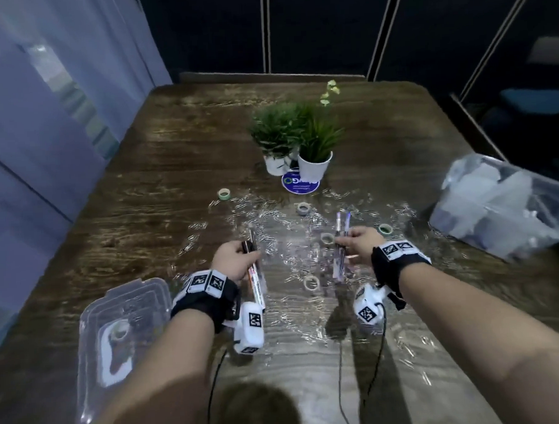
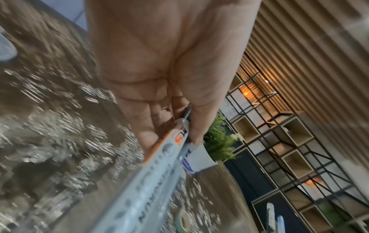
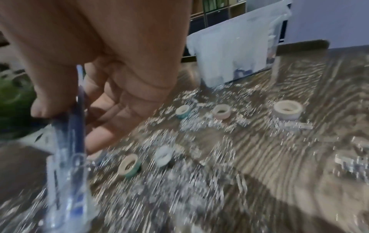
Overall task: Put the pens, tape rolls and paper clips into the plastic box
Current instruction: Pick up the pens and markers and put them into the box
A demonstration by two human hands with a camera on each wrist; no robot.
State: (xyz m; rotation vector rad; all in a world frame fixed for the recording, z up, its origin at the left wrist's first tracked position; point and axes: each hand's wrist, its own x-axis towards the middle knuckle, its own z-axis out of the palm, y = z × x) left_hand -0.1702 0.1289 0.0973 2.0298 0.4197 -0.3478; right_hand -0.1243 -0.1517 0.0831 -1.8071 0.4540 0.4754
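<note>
- Left hand (image 1: 233,257) of mine is curled round a small bunch of pens (image 1: 254,277), thumb clamped on top; my left wrist view shows a white barrel with orange print pinched between thumb and fingers.
- My right hand (image 1: 358,243) grips a second bunch, clear and blue pens (image 1: 341,241), between thumb and fingers, the outer fingers hanging looser. Both bunches are lifted off the counter (image 1: 142,185).
- The plastic box (image 1: 123,331) sits near-left, just beside my left forearm. Through its clear lid or rim I make out one tape roll (image 1: 120,329) inside; I cannot tell whether the lid is on.
- Left to do, as I judge it: nearly everything. Neither bunch of pens is in the box yet.
- Five tape rolls lie loose: one green roll (image 1: 224,194) far left, a grey roll (image 1: 303,208) in the middle, a beige roll (image 1: 327,239) by my right hand, another green one (image 1: 385,229) to its right, and a pale roll (image 1: 311,282) nearer me.
- Paper clips (image 1: 265,219) are scattered thickly across the middle of the counter, none gathered.
- I would put progress at an early stage, the clips being the slow part.
</note>
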